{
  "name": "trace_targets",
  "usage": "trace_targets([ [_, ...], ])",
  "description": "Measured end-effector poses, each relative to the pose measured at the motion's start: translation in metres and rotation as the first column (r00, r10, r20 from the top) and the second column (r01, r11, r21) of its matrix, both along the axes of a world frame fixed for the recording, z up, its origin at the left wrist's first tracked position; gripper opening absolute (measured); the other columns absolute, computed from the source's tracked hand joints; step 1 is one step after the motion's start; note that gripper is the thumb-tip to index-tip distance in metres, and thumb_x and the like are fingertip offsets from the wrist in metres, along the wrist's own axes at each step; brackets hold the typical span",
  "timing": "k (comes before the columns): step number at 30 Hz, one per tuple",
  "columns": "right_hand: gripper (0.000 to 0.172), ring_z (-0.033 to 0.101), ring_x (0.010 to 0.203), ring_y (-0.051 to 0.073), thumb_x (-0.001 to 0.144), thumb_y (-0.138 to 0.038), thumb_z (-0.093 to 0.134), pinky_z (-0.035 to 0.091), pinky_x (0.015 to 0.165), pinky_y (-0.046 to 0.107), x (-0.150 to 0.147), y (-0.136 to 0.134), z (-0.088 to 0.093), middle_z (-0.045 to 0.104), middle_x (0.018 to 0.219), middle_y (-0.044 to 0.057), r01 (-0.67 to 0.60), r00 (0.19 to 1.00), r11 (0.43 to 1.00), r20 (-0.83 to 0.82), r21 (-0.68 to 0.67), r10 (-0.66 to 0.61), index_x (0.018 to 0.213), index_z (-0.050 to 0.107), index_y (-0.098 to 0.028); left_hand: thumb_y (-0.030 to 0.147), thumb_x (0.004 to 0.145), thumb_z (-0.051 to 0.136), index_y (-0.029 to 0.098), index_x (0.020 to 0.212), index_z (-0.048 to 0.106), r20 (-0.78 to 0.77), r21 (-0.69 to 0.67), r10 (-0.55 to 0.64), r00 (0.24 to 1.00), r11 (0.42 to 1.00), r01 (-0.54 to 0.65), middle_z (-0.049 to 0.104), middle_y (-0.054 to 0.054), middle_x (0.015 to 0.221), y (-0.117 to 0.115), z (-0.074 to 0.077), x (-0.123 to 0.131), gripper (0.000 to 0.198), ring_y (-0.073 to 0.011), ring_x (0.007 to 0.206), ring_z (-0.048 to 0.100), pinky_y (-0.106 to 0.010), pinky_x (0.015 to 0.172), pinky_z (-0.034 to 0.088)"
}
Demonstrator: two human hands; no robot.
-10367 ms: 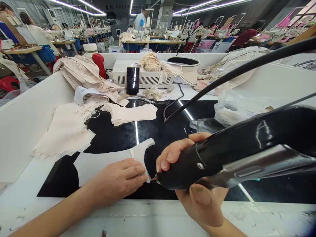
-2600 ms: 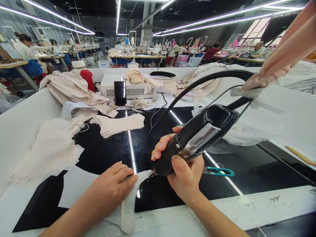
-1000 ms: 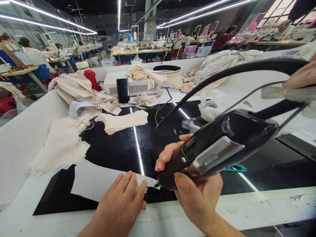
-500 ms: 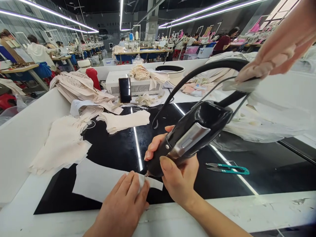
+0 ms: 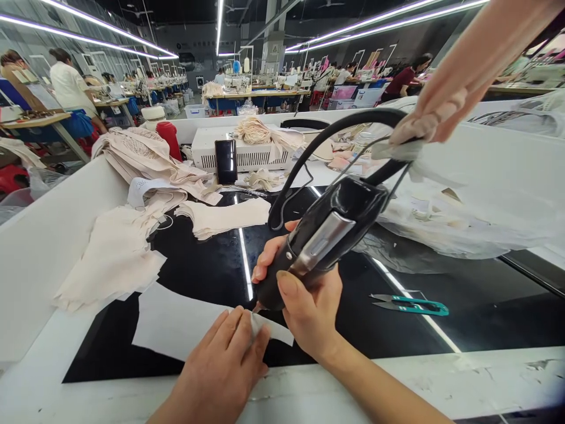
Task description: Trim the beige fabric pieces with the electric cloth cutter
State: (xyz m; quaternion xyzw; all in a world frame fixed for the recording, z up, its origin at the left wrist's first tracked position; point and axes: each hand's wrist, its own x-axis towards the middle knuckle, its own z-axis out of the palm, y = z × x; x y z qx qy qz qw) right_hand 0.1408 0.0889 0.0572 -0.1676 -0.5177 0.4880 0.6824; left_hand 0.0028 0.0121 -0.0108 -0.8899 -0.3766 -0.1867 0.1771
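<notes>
My right hand [image 5: 311,306] is wrapped round a black corded hand tool [image 5: 329,229] with a silver lever on its side. Its narrow metal tip slants down to the edge of a white fabric piece [image 5: 176,321]. That piece lies on the glossy black board [image 5: 212,259]. Close beside the tip, my left hand [image 5: 225,353] presses the fabric down with fingers together, gripping a small raised fold. The thumb is mostly hidden. Teal thread snips [image 5: 412,304] lie on the board to the right of my right hand.
Cream fabric stacks [image 5: 115,253] lie left, with another stack [image 5: 227,217] farther back. A phone [image 5: 226,162] leans on a white vented box [image 5: 205,147]. Hanging cloth [image 5: 481,70] holds the tool's cable at upper right, above plastic bags [image 5: 463,218]. Co-workers sit at sewing tables behind.
The tool and my right hand have shifted slightly left, and the tied cable with its hanging cloth also appears farther left. My left hand keeps its place on the fabric.
</notes>
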Motion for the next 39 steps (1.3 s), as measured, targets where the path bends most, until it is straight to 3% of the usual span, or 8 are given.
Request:
trace_targets([
  [7,0.023,0.060,0.061,0.011,0.086,-0.023,0.071,0.054,0.052,0.023,0.000,-0.007,0.004,0.064,0.083,-0.003,0.058,0.998,0.998,0.021,-0.012,-0.058,0.103,0.056,-0.027,0.027,0.108,0.035,0.012,0.128,0.060,0.086,-0.127,-0.042,0.995,0.990,0.053,0.068,-0.014,0.120,0.001,0.011,-0.012,0.036,-0.0275,0.112,0.067,-0.043,0.093,0.060],
  [13,0.025,0.063,0.063,0.011,0.084,-0.020,0.073,0.057,0.059,0.025,0.002,-0.014,0.005,0.066,0.083,-0.002,0.099,0.995,0.995,0.026,-0.002,-0.098,0.102,0.057,-0.026,0.030,0.108,0.032,0.010,0.119,0.064,0.121,-0.093,0.018,0.992,0.996,-0.006,0.071,-0.012,0.105,-0.007,0.021,-0.014,0.040,-0.0240,0.095,0.070,-0.036,0.080,0.063],
  [18,0.030,0.064,0.064,0.012,0.084,-0.023,0.074,0.058,0.059,0.025,0.003,-0.018,0.005,0.066,0.083,-0.002,0.100,0.995,0.995,0.027,-0.008,-0.100,0.109,0.057,-0.026,0.030,0.109,0.031,0.011,0.119,0.065,0.118,-0.118,0.029,0.993,0.993,-0.015,0.070,-0.012,0.106,-0.008,0.019,-0.013,0.040,-0.0240,0.096,0.069,-0.036,0.081,0.062],
  [24,0.025,0.064,0.064,0.013,0.085,-0.030,0.076,0.056,0.057,0.026,0.003,-0.021,0.004,0.065,0.082,-0.002,0.114,0.993,0.993,0.026,-0.024,-0.113,0.102,0.058,-0.025,0.028,0.109,0.029,0.010,0.118,0.065,0.114,-0.088,0.023,0.993,0.996,-0.013,0.071,-0.012,0.104,-0.008,0.019,-0.013,0.041,-0.0230,0.096,0.067,-0.036,0.083,0.059],
  [30,0.041,0.061,0.064,0.016,0.085,-0.035,0.077,0.055,0.056,0.031,0.007,-0.020,0.003,0.064,0.085,0.000,0.096,0.994,0.995,0.063,-0.033,-0.094,0.119,0.054,-0.029,0.024,0.109,0.033,0.008,0.115,0.063,0.115,-0.066,-0.009,0.993,0.998,0.017,0.070,-0.012,0.107,-0.007,0.017,-0.010,0.035,-0.0213,0.101,0.065,-0.035,0.088,0.055],
  [39,0.043,0.060,0.061,0.015,0.084,-0.039,0.077,0.054,0.053,0.031,0.000,-0.020,0.005,0.062,0.082,-0.001,0.075,0.996,0.997,0.046,-0.029,-0.074,0.117,0.052,-0.027,0.026,0.109,0.028,0.011,0.114,0.064,0.127,-0.067,0.021,0.992,0.998,-0.012,0.070,-0.010,0.106,-0.014,0.013,-0.011,0.039,-0.0211,0.100,0.065,-0.034,0.088,0.054],
])
